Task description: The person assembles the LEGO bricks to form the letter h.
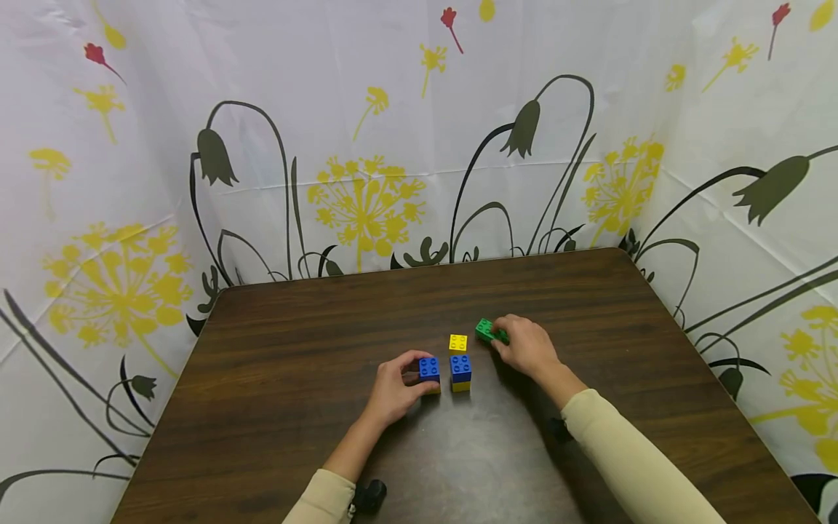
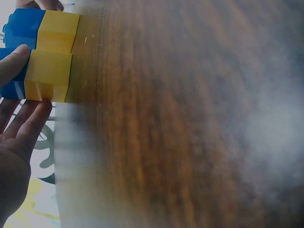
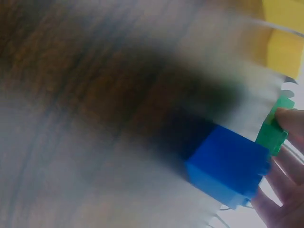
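My left hand [image 1: 391,391] holds a stack of a blue brick [image 1: 428,368] on a yellow brick [image 2: 47,76], thumb on the near side, fingers on the far side. Just right of it stands a second blue-on-yellow stack [image 1: 461,369], with a yellow-topped brick [image 1: 458,342] behind. My right hand [image 1: 527,345] pinches a green brick [image 1: 484,329] between thumb and fingers, further back and to the right. Part of that green brick is covered by the fingers. In the right wrist view, another blue brick [image 3: 228,164] shows near the hand; the head view does not show it there.
The dark wooden table [image 1: 294,349] extends around the bricks on all sides. A white curtain [image 1: 262,204] with flower prints hangs behind the table and along its sides.
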`<state>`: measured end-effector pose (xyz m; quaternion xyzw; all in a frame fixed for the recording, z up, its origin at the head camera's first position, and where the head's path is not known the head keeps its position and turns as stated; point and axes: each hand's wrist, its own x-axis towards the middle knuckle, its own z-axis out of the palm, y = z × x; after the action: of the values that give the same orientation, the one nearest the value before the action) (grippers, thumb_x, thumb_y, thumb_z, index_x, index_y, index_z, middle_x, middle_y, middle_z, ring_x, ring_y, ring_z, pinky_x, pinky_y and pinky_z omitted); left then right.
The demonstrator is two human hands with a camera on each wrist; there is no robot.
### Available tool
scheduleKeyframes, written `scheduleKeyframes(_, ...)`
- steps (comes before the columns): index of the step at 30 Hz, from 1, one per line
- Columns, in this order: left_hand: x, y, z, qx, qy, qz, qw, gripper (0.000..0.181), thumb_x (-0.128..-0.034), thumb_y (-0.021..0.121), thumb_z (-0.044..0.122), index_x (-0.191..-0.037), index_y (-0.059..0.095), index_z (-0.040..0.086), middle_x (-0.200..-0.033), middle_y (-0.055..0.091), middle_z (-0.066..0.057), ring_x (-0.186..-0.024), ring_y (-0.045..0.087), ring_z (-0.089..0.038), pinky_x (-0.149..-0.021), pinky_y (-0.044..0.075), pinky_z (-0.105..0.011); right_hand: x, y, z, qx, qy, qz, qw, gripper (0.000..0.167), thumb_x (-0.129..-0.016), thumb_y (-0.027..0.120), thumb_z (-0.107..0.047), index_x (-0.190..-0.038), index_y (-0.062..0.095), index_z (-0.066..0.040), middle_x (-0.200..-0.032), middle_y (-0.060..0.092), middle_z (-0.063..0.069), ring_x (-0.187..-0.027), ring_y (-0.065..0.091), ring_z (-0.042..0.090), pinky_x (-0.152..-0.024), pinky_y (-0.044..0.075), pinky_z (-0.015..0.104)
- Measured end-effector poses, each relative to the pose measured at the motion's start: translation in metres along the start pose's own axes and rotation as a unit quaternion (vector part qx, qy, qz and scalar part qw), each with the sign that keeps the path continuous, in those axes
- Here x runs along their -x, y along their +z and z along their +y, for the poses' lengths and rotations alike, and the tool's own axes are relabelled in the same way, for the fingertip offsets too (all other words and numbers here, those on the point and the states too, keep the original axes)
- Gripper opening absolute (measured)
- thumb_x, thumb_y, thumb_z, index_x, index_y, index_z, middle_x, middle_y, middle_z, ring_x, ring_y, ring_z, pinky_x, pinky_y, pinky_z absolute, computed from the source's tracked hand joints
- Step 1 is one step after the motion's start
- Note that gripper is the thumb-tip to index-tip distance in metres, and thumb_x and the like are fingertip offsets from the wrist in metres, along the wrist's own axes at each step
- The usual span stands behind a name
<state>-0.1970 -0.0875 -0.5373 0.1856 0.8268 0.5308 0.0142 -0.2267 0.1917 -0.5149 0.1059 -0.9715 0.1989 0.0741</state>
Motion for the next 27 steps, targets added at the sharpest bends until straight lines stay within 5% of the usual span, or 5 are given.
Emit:
scheduleKeyframes(6,0.0,0.0,-0.001,-0.006,-0.002,-0.001,1.0,0.041,-0.077,0.084,0.009,-0.113,0.066,0.017,-0.11,0.067,-0.004,-0.101,0.065,-0.023,-0.085,0.056,-0.033,0.0,-0.017,-0.013,-0.027,-0.027,0.032,0.9988,0.026,-0.087,0.075,-0.023,-0.112,0.07,-0.018,-0.106,0.067,0.001,-0.078,0.062,0.02,-0.066,0.055,0.041)
scheduleKeyframes(14,-0.001,0.0,0.001,0.008,0.001,-0.005,1.0,0.041,-0.0764,0.084,0.007,-0.112,0.067,0.016,-0.11,0.068,-0.007,-0.101,0.065,-0.024,-0.084,0.056,-0.033,0.009,-0.036,-0.044,-0.074,-0.104,0.014,0.9917,0.036,-0.089,0.074,-0.021,-0.125,0.068,-0.022,-0.112,0.066,-0.005,-0.073,0.059,0.014,-0.06,0.05,0.028)
scheduleKeyframes(27,-0.002,0.0,-0.001,0.031,0.013,-0.007,0.9994,0.044,-0.0755,0.084,0.004,-0.115,0.066,0.006,-0.108,0.068,-0.011,-0.101,0.067,-0.027,-0.082,0.056,-0.03,0.018,-0.031,-0.076,-0.047,-0.27,0.005,0.9617,0.037,-0.088,0.075,-0.019,-0.125,0.07,-0.022,-0.114,0.064,-0.003,-0.076,0.059,0.011,-0.062,0.05,0.024)
